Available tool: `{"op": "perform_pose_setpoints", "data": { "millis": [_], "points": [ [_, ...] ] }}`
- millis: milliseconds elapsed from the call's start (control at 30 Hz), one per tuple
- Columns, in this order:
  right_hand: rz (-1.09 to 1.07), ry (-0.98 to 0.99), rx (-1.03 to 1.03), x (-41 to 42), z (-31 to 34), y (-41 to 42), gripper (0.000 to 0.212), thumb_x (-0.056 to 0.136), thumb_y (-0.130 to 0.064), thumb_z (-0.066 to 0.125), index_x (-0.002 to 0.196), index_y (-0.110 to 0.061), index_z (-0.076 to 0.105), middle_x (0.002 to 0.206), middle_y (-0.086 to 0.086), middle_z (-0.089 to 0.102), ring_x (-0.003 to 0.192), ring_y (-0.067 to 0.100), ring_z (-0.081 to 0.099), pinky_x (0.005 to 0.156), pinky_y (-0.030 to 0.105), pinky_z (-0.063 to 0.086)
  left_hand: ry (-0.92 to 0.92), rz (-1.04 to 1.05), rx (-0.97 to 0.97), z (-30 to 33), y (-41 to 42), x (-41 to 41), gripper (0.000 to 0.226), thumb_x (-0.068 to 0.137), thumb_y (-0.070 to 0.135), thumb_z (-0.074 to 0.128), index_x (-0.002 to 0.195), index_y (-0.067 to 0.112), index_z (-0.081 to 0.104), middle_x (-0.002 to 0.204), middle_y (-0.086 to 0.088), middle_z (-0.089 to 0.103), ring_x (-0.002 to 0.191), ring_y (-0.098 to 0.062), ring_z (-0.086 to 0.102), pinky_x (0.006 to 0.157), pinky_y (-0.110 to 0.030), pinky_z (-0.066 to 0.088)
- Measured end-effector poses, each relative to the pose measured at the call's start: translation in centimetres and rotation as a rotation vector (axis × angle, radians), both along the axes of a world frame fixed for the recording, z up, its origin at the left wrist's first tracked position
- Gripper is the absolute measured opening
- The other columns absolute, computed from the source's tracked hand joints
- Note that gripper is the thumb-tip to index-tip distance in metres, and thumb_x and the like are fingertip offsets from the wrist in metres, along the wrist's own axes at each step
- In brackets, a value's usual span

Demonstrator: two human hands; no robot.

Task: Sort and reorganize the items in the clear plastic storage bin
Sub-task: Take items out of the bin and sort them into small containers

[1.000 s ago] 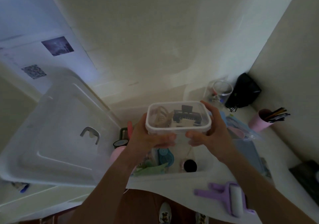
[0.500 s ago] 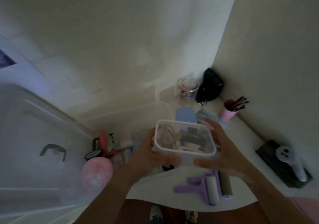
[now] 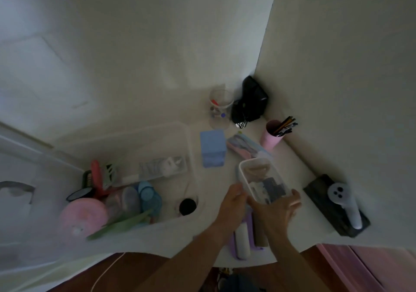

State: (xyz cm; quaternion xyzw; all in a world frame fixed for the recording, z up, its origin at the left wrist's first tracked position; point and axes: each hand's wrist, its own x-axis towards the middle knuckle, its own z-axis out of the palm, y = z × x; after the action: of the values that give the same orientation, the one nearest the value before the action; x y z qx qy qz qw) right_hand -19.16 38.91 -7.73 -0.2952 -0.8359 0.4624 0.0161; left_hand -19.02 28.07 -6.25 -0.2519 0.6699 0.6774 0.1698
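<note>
The light is dim and even, with a cooler bluish cast falling on the wall (image 3: pixel 139 44) up and to the left of the hands. That pale, plain wall meets a second wall (image 3: pixel 342 55) to the right in a vertical corner beyond the hands. Faint panel lines cross the left part of the first wall. A white worktop (image 3: pixel 299 170) runs into the corner, its near edge curved just below the hands. Under that edge, reddish-brown wooden floor (image 3: pixel 139 271) shows. At the lower right, past the worktop's edge, stands a pink piece of furniture (image 3: pixel 369 267).
</note>
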Motion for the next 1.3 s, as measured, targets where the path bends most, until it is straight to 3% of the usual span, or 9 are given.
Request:
{"op": "perform_pose_setpoints", "data": {
  "millis": [267,333,433,500,633,733,967,1100,1300],
  "points": [
    [0.075,-0.234,0.171,0.5,-0.8,-0.9,0.129,0.056,-0.062,0.085,0.151,-0.02,0.009,0.152,0.014,0.021,0.138,0.037,0.026,0.106,0.057,0.038,-0.022,0.003,-0.033,0.3,0.1,-0.5,0.02,0.106,0.022,0.045,0.118,0.02,0.06,0.111,0.002,0.063,0.104,-0.011,0.059,0.095,-0.023,0.045],
    [0.168,-0.115,0.294,0.9,1.4,-1.0,0.1,0.069,-0.065,0.076,0.148,-0.027,0.026,0.153,0.005,0.027,0.138,0.029,0.031,0.105,0.049,0.04,0.064,-0.014,-0.067,2.2,-0.8,0.3,0.017,0.106,0.024,0.046,0.109,0.037,0.057,0.107,0.014,0.061,0.103,-0.004,0.058,0.094,-0.019,0.044],
    [0.418,0.184,0.107,1.3,6.6,-3.5,0.035,0.089,-0.034,0.07,0.121,-0.026,0.058,0.117,-0.005,0.06,0.104,-0.005,0.056,0.082,0.006,0.043,0.211,-0.039,-0.142,5.4,-3.9,2.3,0.015,0.105,0.033,0.048,0.115,0.039,0.058,0.109,0.014,0.065,0.104,-0.005,0.064,0.094,-0.023,0.049],
    [0.632,0.282,0.012,1.5,9.5,-6.0,0.015,0.092,-0.018,0.067,0.106,-0.025,0.069,0.097,-0.014,0.069,0.089,-0.006,0.064,0.075,0.006,0.049,0.311,-0.04,-0.259,6.8,-7.3,4.0,0.021,0.105,0.032,0.048,0.121,0.028,0.06,0.109,0.007,0.07,0.097,-0.006,0.069,0.088,-0.027,0.056],
    [0.952,0.225,0.057,1.3,9.9,-11.8,0.014,0.09,-0.014,0.068,0.097,-0.025,0.074,0.092,-0.015,0.073,0.084,-0.002,0.067,0.079,0.012,0.051,0.232,-0.139,-0.78,6.6,-17.1,7.5,0.02,0.101,0.029,0.053,0.119,0.029,0.06,0.112,0.008,0.068,0.098,-0.011,0.066,0.087,-0.031,0.054],
    [1.283,-0.054,0.316,-0.5,6.3,-16.0,0.028,0.092,-0.013,0.059,0.118,-0.017,0.068,0.118,0.002,0.069,0.108,0.021,0.064,0.094,0.027,0.046,0.066,-0.256,-1.074,3.7,-23.9,9.1,0.03,0.095,0.028,0.055,0.125,0.024,0.059,0.122,-0.003,0.063,0.108,-0.024,0.059,0.088,-0.035,0.049],
    [1.681,-0.664,0.572,-4.8,-3.7,-23.0,0.053,0.094,-0.014,0.057,0.145,-0.019,0.044,0.149,0.01,0.043,0.137,0.029,0.04,0.112,0.031,0.032,0.107,-0.503,-1.17,0.1,-28.4,7.2,0.037,0.084,0.027,0.065,0.12,0.019,0.063,0.114,-0.01,0.065,0.106,-0.03,0.06,0.089,-0.043,0.051],
    [1.592,-0.841,0.647,-5.8,-5.0,-24.8,0.039,0.089,-0.023,0.064,0.126,-0.022,0.053,0.136,0.01,0.042,0.131,0.033,0.041,0.109,0.04,0.038,0.192,-0.582,-1.272,-0.1,-28.9,5.9,0.033,0.06,0.023,0.079,0.092,0.017,0.072,0.077,-0.008,0.068,0.069,-0.028,0.068,0.059,-0.036,0.055],
    [1.607,-0.751,0.707,-5.9,-6.7,-25.1,0.043,0.088,-0.023,0.057,0.13,-0.02,0.048,0.137,0.013,0.044,0.129,0.036,0.043,0.101,0.037,0.042,0.245,-0.573,-1.297,-0.1,-29.7,5.6,0.029,0.062,0.023,0.08,0.089,0.018,0.071,0.075,-0.005,0.068,0.069,-0.026,0.067,0.06,-0.034,0.051]
  ]
}}
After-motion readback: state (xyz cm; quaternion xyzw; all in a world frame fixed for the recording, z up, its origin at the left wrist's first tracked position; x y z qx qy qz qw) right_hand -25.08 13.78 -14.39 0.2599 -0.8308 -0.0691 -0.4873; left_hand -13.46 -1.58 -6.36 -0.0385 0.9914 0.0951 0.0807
